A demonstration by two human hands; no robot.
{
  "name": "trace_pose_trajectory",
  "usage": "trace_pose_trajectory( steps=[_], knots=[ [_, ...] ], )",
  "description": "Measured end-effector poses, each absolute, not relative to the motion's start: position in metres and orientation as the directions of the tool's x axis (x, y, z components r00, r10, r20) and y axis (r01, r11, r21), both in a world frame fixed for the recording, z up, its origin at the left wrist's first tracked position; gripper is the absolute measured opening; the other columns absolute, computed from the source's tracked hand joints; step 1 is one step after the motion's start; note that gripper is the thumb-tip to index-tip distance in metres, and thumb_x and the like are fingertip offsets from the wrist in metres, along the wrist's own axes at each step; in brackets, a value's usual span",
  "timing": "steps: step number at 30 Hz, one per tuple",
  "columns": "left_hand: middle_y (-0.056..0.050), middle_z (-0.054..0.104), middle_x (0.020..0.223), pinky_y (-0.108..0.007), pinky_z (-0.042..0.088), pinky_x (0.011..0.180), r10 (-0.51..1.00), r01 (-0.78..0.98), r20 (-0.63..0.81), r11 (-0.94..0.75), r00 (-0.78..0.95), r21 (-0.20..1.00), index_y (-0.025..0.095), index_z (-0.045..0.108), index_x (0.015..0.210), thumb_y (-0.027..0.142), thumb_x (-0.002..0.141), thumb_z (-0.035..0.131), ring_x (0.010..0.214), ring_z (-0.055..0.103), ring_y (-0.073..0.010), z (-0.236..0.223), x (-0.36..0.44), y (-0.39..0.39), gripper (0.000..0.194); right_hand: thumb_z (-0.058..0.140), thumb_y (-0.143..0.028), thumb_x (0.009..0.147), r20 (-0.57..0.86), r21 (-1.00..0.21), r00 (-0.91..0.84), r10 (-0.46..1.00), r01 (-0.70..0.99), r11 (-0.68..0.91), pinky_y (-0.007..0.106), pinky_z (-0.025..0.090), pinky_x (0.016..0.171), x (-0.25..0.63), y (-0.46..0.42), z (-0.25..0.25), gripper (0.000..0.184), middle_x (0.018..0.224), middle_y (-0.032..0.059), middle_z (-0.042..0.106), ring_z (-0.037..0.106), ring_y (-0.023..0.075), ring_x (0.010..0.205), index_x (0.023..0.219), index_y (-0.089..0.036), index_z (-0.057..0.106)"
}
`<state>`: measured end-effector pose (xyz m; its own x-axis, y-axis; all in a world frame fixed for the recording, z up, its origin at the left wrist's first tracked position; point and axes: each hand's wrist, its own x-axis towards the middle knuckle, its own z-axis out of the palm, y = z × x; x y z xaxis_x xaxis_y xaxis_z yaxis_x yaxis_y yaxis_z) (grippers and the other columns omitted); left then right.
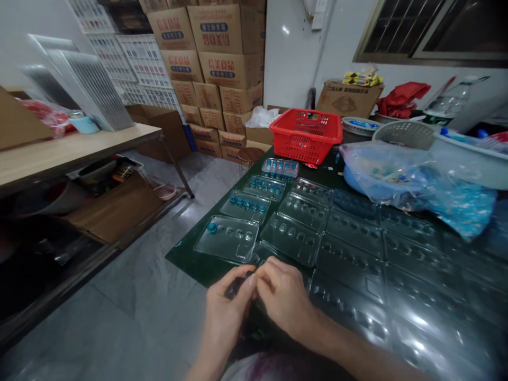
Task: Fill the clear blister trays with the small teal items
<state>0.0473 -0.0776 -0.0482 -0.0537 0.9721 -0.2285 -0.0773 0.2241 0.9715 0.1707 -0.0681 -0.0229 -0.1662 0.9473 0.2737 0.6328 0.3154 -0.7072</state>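
Observation:
My left hand [230, 293] and my right hand [280, 291] meet low in the middle of the view, over the near edge of the dark green table [186, 259]. Both are closed, thumbs and fingertips pinched together around a small dark thing that the fingers mostly hide. Just beyond them lies a clear plastic blister tray [222, 248] with one blue piece [212, 228] in its left hollow. Farther back, a second clear tray [226, 209] carries a row of several blue pieces [247, 203], and two more filled trays follow behind it.
Rows of clear trays [351, 259] without blue pieces spread across the table to the right. A red plastic basket [305, 137] stands at the far end. Bagged blue bits [456, 206] and basins [476, 159] sit at right. Another table [99, 145] and stacked cartons [230, 69] stand beyond.

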Motion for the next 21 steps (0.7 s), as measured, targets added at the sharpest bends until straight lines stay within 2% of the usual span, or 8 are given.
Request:
trace_pose_trajectory(
  steps=[6,11,14,17,21],
  knots=[
    [0.001,0.05,0.051,-0.017,0.022,0.035,0.934,-0.216,-0.253,0.309,0.251,0.926,0.016,0.054,0.086,0.025,0.073,0.054,0.039,0.035,-0.005,-0.041,0.034,-0.07,0.015,0.044,-0.015,0.074,0.053,-0.915,-0.153,0.987,0.388,0.109,0.017,0.033,0.047,0.172,-0.068,-0.024,0.011,0.055,-0.0042,0.051,0.045,0.0068,0.048,0.065,-0.017,0.047],
    [0.001,0.049,0.05,-0.016,0.017,0.033,0.859,-0.382,-0.253,0.437,0.444,0.814,0.016,0.051,0.077,0.02,0.074,0.051,0.039,0.036,-0.0054,-0.047,0.025,-0.07,0.004,0.044,-0.015,0.073,-0.012,-0.978,-0.218,0.976,0.204,0.033,0.016,0.034,0.046,0.172,-0.067,-0.02,0.008,0.057,-0.0037,0.051,0.048,0.0064,0.05,0.066,-0.016,0.048],
    [0.0,0.048,0.055,-0.017,0.016,0.031,0.824,-0.446,-0.283,0.517,0.491,0.731,0.016,0.049,0.07,0.024,0.077,0.047,0.04,0.039,-0.0063,-0.05,0.029,-0.073,0.012,0.044,-0.012,0.071,-0.032,-0.989,-0.221,0.975,0.145,0.001,0.015,0.034,0.045,0.171,-0.065,-0.02,0.008,0.055,-0.0041,0.052,0.049,0.006,0.049,0.064,-0.016,0.047],
    [-0.001,0.048,0.062,-0.017,0.013,0.03,0.809,-0.458,-0.341,0.561,0.478,0.69,0.015,0.05,0.072,0.027,0.08,0.043,0.042,0.04,-0.0054,-0.05,0.035,-0.076,0.016,0.044,-0.012,0.069,-0.088,-0.992,-0.213,0.973,0.109,-0.065,0.014,0.034,0.044,0.174,-0.062,-0.021,0.007,0.054,-0.0037,0.054,0.05,0.0063,0.047,0.064,-0.016,0.046],
    [0.001,0.045,0.054,-0.017,0.013,0.031,0.784,-0.427,-0.396,0.601,0.477,0.676,0.014,0.049,0.067,0.026,0.08,0.043,0.039,0.037,-0.0043,-0.046,0.037,-0.076,0.019,0.041,-0.012,0.068,-0.253,-0.96,-0.326,0.911,-0.029,-0.278,0.013,0.027,0.036,0.179,-0.063,-0.018,0.008,0.057,-0.0016,0.057,0.041,0.0028,0.038,0.064,-0.015,0.047]
  ],
)
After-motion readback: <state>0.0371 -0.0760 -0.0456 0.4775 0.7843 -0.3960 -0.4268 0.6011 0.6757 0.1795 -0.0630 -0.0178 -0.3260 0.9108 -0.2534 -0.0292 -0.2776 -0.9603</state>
